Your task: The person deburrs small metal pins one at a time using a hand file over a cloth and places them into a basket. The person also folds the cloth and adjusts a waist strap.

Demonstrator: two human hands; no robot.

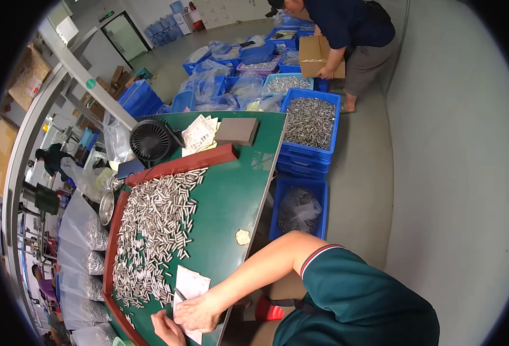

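Observation:
My right hand (200, 313) is closed around a dark, thin pen (179, 294) and rests on a sheet of white paper (192, 282) near the table's edge. Just beside it, my left hand (167, 330) lies at the side of the paper with its fingers stretched out, partly cut off by the frame. A wide spread of short, shiny metal pins (156, 219) covers the green table (225, 196) beyond the paper. Dark red wooden strips (185, 164) border the pins.
A black fan (150, 140), paper slips (200, 132) and a grey-brown block (237, 131) stand at the table's far end. Blue crates of metal parts (309, 122) are stacked alongside. Bags of pins (96, 236) line the other side. A person (352, 29) handles a cardboard box (315, 55).

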